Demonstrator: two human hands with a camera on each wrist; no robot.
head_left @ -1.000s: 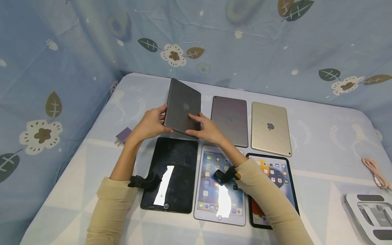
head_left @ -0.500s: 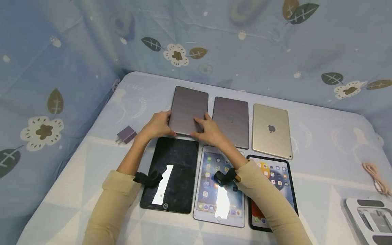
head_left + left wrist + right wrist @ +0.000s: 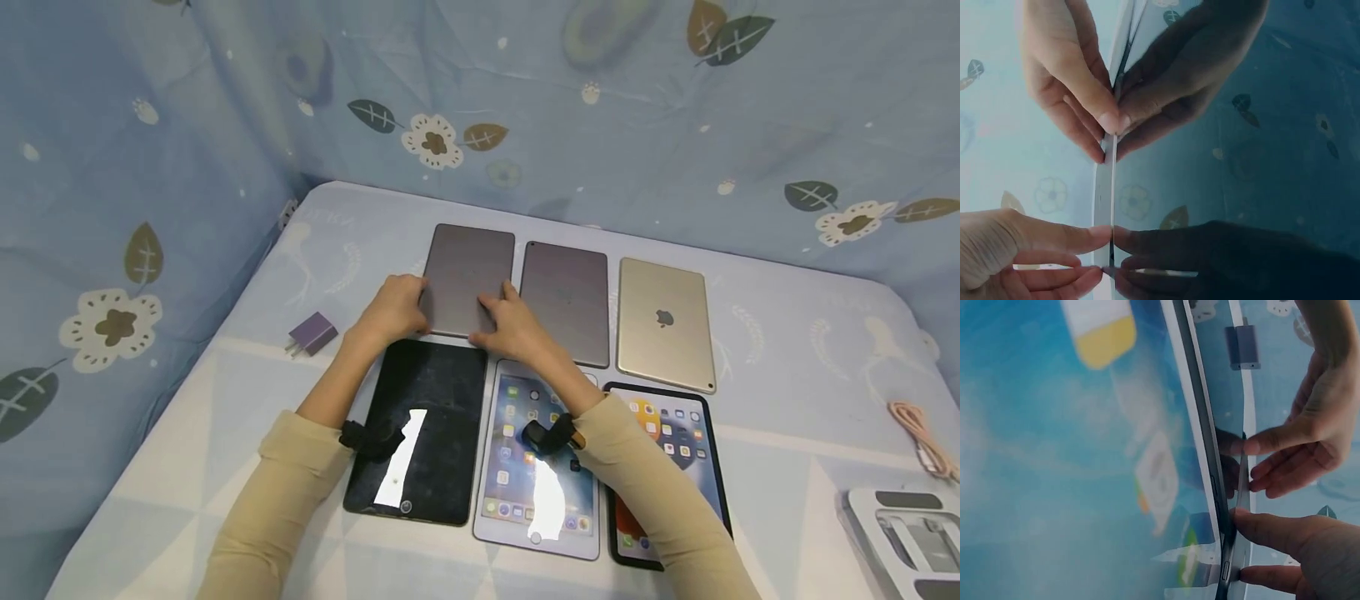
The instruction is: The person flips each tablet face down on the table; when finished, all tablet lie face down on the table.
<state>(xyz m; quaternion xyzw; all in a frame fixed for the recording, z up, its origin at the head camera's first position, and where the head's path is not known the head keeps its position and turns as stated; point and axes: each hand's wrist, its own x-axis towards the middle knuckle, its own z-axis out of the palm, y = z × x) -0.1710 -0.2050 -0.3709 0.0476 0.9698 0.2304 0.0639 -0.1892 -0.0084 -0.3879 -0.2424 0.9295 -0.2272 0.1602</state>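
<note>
A dark grey tablet (image 3: pixel 471 271) lies back up at the left end of the far row. My left hand (image 3: pixel 392 310) holds its near left corner, with the thumb at the near edge and fingers along the left side. At the near right corner, my right hand (image 3: pixel 516 327) has its thumb at the near edge and a finger bent over the back. The left wrist view shows my left hand (image 3: pixel 1019 250) below and my right hand (image 3: pixel 1066 69) above, fingertips at a thin edge, both mirrored in a black tablet (image 3: pixel 1260 187). In the right wrist view a thin tablet edge (image 3: pixel 1243 475) meets both thumbs.
Beside the grey tablet lie another grey tablet (image 3: pixel 566 292) and a gold one (image 3: pixel 663 321). Nearer are a black tablet (image 3: pixel 442 387), a white-framed one (image 3: pixel 513 467) and a black-framed one (image 3: pixel 701 458). A purple charger (image 3: pixel 312 333), pink cable (image 3: pixel 917 429) and white stand (image 3: pixel 870 508) flank them.
Both hands have lowered the grey tablet from a tilt to lying flat in line with the far row. Since half a second ago it has shifted slightly nearer and right.
</note>
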